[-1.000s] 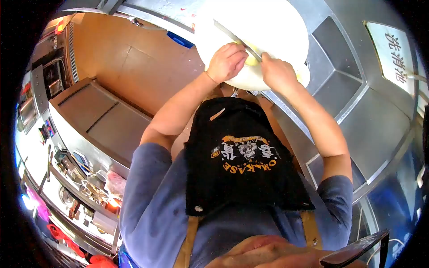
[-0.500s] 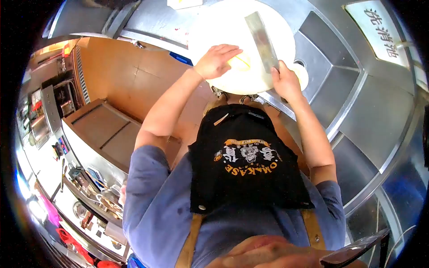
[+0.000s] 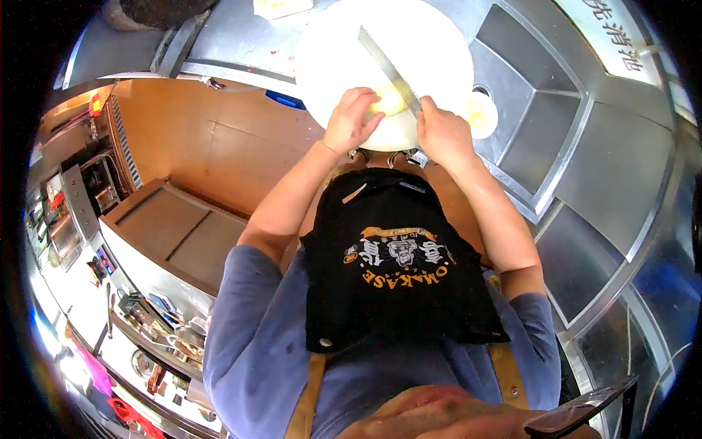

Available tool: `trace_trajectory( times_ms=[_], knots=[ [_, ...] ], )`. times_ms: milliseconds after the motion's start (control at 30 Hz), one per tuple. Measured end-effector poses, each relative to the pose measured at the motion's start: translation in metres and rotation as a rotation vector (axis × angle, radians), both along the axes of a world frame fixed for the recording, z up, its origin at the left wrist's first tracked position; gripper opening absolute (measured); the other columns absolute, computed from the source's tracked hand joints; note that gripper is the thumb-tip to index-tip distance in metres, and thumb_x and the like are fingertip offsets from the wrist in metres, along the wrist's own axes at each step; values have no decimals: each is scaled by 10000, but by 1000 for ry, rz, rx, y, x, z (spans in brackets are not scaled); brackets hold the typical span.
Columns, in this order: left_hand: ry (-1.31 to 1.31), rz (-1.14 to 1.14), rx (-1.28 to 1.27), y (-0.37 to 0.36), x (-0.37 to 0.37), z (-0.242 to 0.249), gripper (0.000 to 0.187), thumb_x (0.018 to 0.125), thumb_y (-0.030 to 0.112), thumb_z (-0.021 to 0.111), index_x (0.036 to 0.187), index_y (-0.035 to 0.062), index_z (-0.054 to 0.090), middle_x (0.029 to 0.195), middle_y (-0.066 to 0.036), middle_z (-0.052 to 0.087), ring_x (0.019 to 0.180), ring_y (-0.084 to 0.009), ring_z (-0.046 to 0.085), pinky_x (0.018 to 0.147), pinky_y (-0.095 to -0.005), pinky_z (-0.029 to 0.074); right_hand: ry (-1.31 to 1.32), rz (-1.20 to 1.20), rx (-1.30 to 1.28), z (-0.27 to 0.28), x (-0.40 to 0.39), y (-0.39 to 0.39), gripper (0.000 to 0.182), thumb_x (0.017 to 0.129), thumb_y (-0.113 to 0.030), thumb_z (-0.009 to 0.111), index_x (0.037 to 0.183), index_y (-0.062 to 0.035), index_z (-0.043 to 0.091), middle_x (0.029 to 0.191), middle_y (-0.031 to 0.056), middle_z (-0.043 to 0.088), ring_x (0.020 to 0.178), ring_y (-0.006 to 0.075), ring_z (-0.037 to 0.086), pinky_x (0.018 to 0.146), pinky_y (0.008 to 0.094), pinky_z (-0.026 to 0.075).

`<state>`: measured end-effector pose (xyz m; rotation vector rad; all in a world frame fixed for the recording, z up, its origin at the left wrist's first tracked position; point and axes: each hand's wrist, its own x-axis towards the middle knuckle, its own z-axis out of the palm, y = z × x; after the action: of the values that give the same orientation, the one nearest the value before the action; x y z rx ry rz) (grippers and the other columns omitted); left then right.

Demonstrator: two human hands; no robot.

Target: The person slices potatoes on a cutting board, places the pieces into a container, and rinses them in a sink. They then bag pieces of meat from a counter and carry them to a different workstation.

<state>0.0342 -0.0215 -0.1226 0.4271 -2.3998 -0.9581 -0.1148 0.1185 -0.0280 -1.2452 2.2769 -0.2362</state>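
Observation:
On a round white cutting board [image 3: 329,44], my left hand [image 3: 351,121] has its fingers curled around a pale yellow piece of food [image 3: 390,101], whose exact kind I cannot tell. My right hand [image 3: 444,133] grips the handle of a cleaver [image 3: 386,64]. Its blade slants away to the upper left, seen nearly edge-on, and crosses over the yellow piece. The heel of the blade lies close to the left fingertips. Just right of the board, a small white dish [image 3: 479,117] holds yellow bits.
The board overhangs the front edge of a steel counter [image 3: 234,44]. To its right is a steel sink [image 3: 541,132] with a drain. A white block-shaped item [image 3: 281,7] sits at the back. A low brown-topped cabinet [image 3: 175,234] stands behind me on the left.
The cleaver has swung left and turned from flat-on to edge-on over the yellow piece. My left hand has gone from flat, outstretched fingers to a curled hold on the piece.

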Motion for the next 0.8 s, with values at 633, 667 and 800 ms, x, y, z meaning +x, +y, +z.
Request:
trace_trajectory(
  times_ms=[633, 667, 800],
  knots=[
    [49, -111, 28, -14, 3, 7, 239, 725, 59, 728, 930, 28, 609, 1011, -131, 593, 964, -314, 577, 827, -386, 494, 34, -10, 107, 9, 19, -13, 268, 914, -202, 481, 1114, -24, 475, 740, 228, 643, 736, 413, 635, 696, 534, 469],
    [52, -117, 32, -16, 1, 7, 239, 725, 59, 728, 930, 28, 609, 1011, -131, 593, 964, -314, 577, 827, -386, 494, 24, 29, 108, 8, 22, -12, 265, 910, -197, 488, 1111, -25, 474, 728, 224, 641, 722, 411, 635, 678, 532, 470],
    [42, -251, -9, -21, -5, -1, 223, 720, 55, 708, 923, 36, 616, 1002, -126, 598, 961, -311, 575, 820, -380, 491, 35, 31, 123, 0, 30, -11, 226, 901, -180, 491, 1054, -15, 478, 733, 221, 644, 721, 404, 638, 659, 519, 479]
  ],
)
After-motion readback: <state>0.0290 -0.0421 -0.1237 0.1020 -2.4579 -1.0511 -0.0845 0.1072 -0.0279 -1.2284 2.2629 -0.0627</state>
